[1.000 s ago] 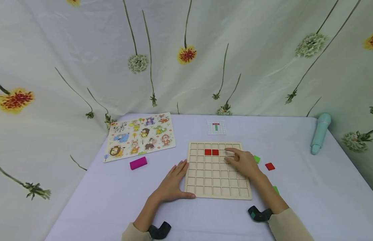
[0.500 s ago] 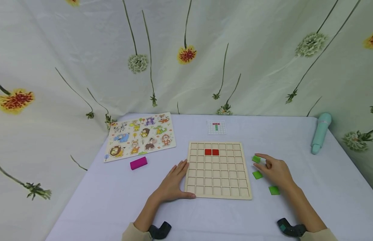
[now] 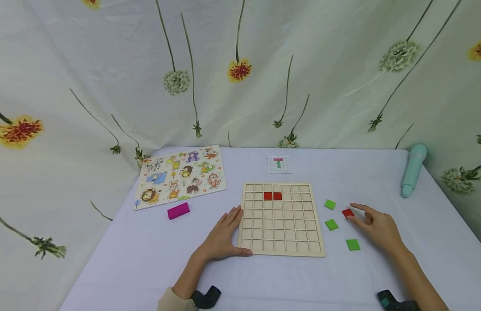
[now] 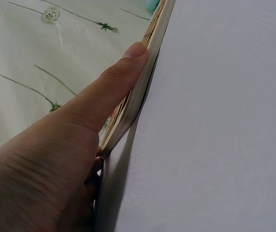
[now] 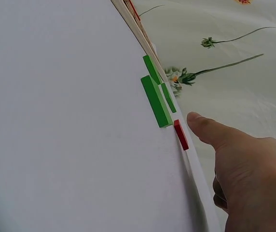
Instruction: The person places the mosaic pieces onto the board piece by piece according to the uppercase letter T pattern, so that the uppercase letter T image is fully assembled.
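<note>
A square wooden grid board lies flat on the table, two red tiles side by side in its second row. My left hand rests against the board's left edge, fingers straight, with the thumb along the near edge. In the left wrist view that thumb lies against the board's rim. My right hand is right of the board, index finger and thumb spread at a loose red tile. In the right wrist view this red tile lies on the table, the thumb a little apart from it.
Several green tiles, one nearest me, lie between board and right hand. Behind the board is a small pattern card. An animal puzzle board and a magenta block are at left, a teal microphone at far right.
My right hand has moved from over the board, past a green tile, rightward to the loose red tile. The left hand stays at the board's edge.
</note>
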{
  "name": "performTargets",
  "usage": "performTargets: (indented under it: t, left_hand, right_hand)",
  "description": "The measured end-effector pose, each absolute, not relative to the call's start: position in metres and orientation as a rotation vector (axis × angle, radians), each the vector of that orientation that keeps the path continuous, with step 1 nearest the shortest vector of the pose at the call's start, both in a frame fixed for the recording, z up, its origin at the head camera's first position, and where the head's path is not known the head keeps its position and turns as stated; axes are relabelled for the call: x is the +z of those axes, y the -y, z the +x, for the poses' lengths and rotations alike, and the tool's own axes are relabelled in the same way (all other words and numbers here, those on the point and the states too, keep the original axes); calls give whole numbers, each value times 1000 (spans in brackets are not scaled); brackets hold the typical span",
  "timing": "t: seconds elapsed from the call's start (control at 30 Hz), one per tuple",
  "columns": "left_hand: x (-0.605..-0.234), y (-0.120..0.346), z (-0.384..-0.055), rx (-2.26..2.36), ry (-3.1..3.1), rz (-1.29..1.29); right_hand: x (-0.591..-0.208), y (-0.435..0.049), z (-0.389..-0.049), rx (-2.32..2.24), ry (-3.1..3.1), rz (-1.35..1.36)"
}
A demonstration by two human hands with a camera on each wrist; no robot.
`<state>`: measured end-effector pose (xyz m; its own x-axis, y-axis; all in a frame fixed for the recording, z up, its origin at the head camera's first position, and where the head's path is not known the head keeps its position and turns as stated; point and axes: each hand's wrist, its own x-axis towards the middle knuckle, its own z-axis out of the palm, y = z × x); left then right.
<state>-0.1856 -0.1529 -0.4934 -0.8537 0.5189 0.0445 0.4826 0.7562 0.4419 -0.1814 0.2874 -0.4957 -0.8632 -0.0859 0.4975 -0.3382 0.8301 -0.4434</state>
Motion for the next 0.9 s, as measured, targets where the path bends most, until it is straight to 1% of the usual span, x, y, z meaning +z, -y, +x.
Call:
performTargets:
  t: [0.9]
  left_hand:
    - [-496,154,-187,672,-2865,808]
  right_hand:
    - [-501,-289,-180,695,2648,252]
